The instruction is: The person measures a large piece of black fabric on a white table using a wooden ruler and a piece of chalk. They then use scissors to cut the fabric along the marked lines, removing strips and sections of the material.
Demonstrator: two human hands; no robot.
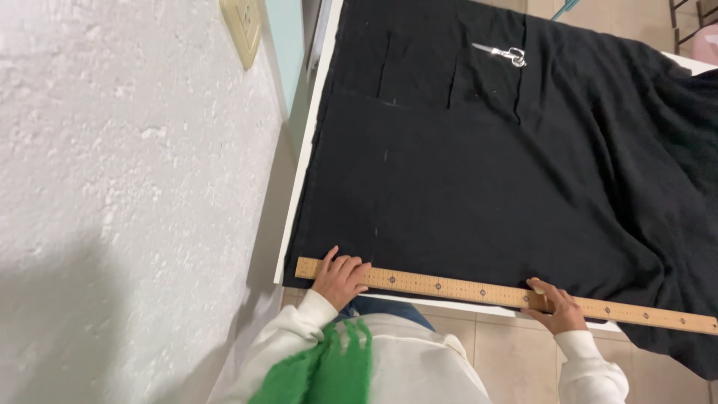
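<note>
A long wooden ruler (464, 288) lies along the near edge of a black cloth (486, 172) spread over a white table (299, 187). My left hand (341, 278) presses flat on the ruler near its left end, fingers spread a little. My right hand (557, 305) rests on the ruler further right, fingers laid over its edge. Both sleeves are white. A green fringed scarf (329, 370) hangs at my chest.
Small silver scissors (505, 53) lie on the cloth at the far side. A rough white wall (112, 187) with a beige wall socket (241, 26) stands close on the left. Beige floor tiles (508, 352) show below the table's edge. The cloth bunches in folds on the right.
</note>
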